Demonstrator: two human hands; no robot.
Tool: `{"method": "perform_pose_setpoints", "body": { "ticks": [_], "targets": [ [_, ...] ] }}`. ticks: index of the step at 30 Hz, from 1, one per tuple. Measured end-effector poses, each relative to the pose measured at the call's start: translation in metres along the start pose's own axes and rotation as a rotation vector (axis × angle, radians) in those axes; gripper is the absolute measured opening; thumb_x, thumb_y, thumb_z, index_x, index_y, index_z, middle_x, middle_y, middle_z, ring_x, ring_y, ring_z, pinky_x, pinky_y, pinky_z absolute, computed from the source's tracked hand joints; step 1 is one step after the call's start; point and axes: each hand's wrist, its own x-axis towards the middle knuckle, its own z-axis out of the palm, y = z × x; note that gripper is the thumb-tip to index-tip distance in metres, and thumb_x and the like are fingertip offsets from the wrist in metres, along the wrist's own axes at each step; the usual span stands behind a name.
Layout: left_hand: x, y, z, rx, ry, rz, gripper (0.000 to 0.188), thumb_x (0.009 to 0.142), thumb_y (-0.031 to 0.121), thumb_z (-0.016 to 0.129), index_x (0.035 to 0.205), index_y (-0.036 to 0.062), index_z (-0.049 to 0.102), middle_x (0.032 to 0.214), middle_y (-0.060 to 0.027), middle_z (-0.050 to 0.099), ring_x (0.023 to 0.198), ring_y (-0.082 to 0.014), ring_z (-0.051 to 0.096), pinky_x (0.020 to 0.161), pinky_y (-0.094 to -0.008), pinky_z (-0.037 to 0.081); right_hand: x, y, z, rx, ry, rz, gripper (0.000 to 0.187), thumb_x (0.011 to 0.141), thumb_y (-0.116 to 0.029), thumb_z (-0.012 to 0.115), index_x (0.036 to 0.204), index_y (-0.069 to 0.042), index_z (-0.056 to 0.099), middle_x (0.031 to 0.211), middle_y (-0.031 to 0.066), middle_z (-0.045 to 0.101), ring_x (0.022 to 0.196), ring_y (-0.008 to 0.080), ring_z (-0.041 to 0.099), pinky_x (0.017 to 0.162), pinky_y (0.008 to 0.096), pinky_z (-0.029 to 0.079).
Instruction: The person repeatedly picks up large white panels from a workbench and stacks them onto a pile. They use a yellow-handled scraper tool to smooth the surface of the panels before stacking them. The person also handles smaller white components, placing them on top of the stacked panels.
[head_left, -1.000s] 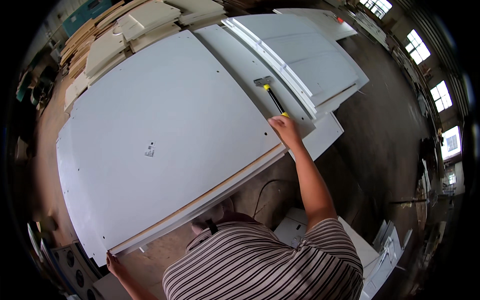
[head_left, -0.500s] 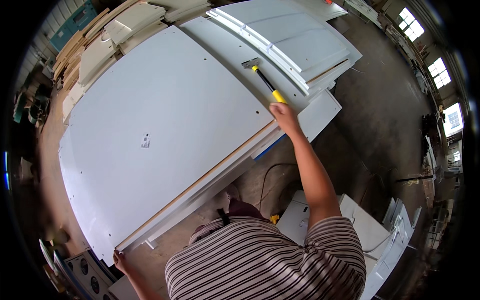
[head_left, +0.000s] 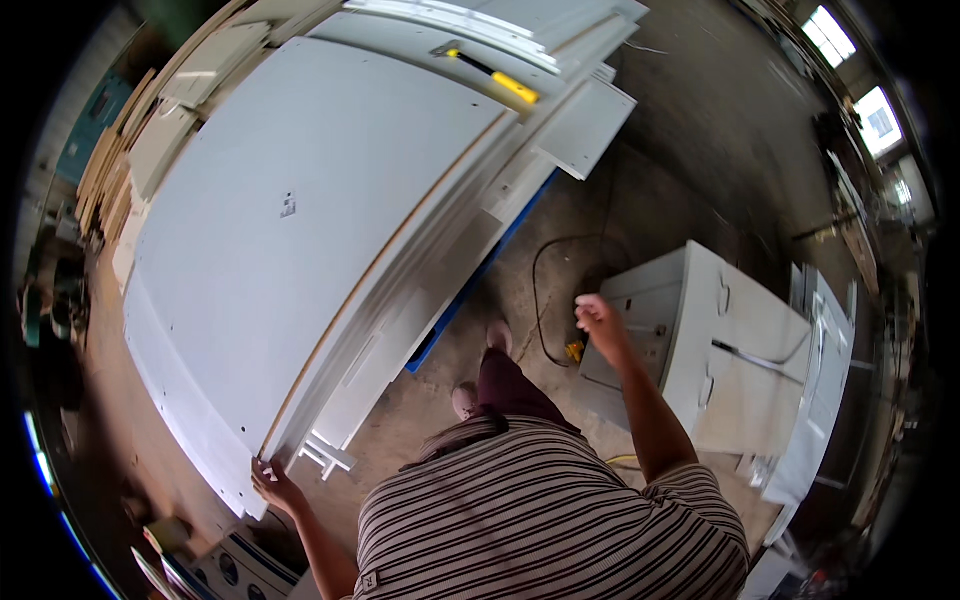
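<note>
At the near left corner of a large white panel (head_left: 330, 130), my left hand (head_left: 276, 486) has its fingers closed on the panel's edge. My right hand (head_left: 600, 322) hangs in the air over the floor, away from the panel. Its fingers are loosely curled and somewhat apart, with nothing visible in them. A hammer (head_left: 492, 74) with a yellow and black handle lies at the far side of the stack, on a lower white board (head_left: 400, 36) beside the large panel. A small printed label (head_left: 289, 205) sticks to the panel's face.
Under the panel, more white boards are stacked above a blue edge (head_left: 480, 270). A white cabinet (head_left: 755, 325) with handles stands to the right. A dark cable (head_left: 537, 285) and a small yellow thing (head_left: 574, 349) lie on the floor. Timber strips (head_left: 118, 160) are piled at the far left.
My right hand has let go of the hammer and moved down and back, off the boards. My left hand stays at the panel's corner. The view has turned toward the right.
</note>
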Motion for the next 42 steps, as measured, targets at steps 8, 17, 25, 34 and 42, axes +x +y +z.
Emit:
{"method": "perform_pose_setpoints", "body": {
  "ticks": [8,17,25,34,42],
  "targets": [
    [-0.059,0.054,0.043,-0.395,0.050,0.409,0.045,0.088,0.009,0.065,0.128,0.0009,0.046,0.101,-0.0140,0.055,0.084,-0.0240,0.054,0.070,-0.0349,0.047,-0.182,0.040,0.047,-0.343,-0.397,-0.087,0.024,0.089,-0.024,0.052,0.103,-0.006,0.061,0.095,0.0161,0.063,0.090,0.0330,0.061,0.082,0.0416,0.048],
    [-0.212,0.196,0.138,-0.336,-1.066,0.936,0.031,0.084,0.014,0.066,0.112,0.0057,0.056,0.092,-0.0129,0.060,0.081,-0.0267,0.056,0.071,-0.0359,0.047,-0.386,0.111,-0.072,-0.106,0.274,-0.027,0.026,0.088,-0.025,0.056,0.107,-0.007,0.061,0.100,0.0163,0.064,0.094,0.0362,0.061,0.082,0.0435,0.048],
    [-0.448,0.308,0.119,-0.367,-1.412,1.569,0.024,0.082,0.017,0.065,0.103,0.0069,0.058,0.086,-0.0117,0.061,0.076,-0.0286,0.056,0.069,-0.0375,0.047,-0.672,0.217,-0.186,-0.077,0.821,0.538,0.026,0.089,-0.026,0.058,0.105,-0.005,0.063,0.092,0.0155,0.067,0.086,0.0316,0.065,0.077,0.0379,0.051],
    [-0.630,0.404,0.107,-0.621,-1.419,2.161,0.019,0.080,0.021,0.065,0.093,0.0082,0.061,0.078,-0.0103,0.063,0.071,-0.0307,0.056,0.068,-0.0394,0.046,-0.744,0.246,-0.247,0.123,1.082,0.564,0.021,0.089,-0.022,0.060,0.099,-0.004,0.065,0.086,0.0169,0.066,0.078,0.0305,0.065,0.070,0.0357,0.051],
    [-0.796,0.521,0.044,0.070,-1.995,1.863,0.037,0.092,0.033,0.041,0.086,0.0026,0.061,0.092,-0.0199,0.061,0.093,-0.0384,0.056,0.081,-0.0426,0.046,-0.752,0.352,-0.344,0.077,1.105,0.452,0.022,0.088,-0.024,0.061,0.096,-0.004,0.064,0.087,0.0179,0.066,0.079,0.0352,0.063,0.070,0.0387,0.050]
  ]
}}
